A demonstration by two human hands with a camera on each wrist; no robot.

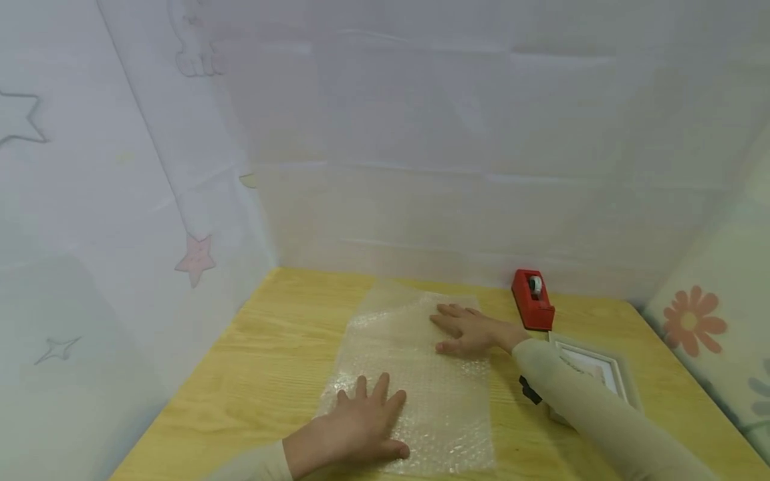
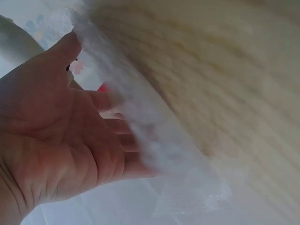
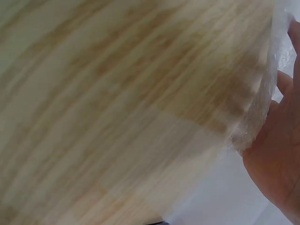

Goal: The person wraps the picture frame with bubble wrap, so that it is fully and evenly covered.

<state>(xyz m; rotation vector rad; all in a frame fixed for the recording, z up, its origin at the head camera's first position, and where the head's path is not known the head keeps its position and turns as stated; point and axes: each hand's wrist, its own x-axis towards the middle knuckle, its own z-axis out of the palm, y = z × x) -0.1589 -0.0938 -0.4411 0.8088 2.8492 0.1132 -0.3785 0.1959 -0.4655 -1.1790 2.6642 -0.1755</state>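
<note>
My two hands press flat on a sheet of bubble wrap (image 1: 445,414), spread over the yellow wood-grain table (image 1: 289,327) in front of me. My left hand (image 1: 361,427) is at its near left part, fingers fanned out and covering that edge; my right hand (image 1: 469,331) touches its far right part, fingers apart too, and neither grips anything. The sheet is so clear that its far edge is hard to make out. In the left wrist view, blurred film veils my fingertips; the right wrist view cuts off much of that hand. My right sleeve (image 1: 595,407) hides part of a pale picture frame (image 1: 604,364), and I cannot make out its picture. Something small and black (image 1: 529,391) shows beside that sleeve, too unclear to name. Just beyond the frame sits a red tape dispenser (image 1: 532,307)
</note>
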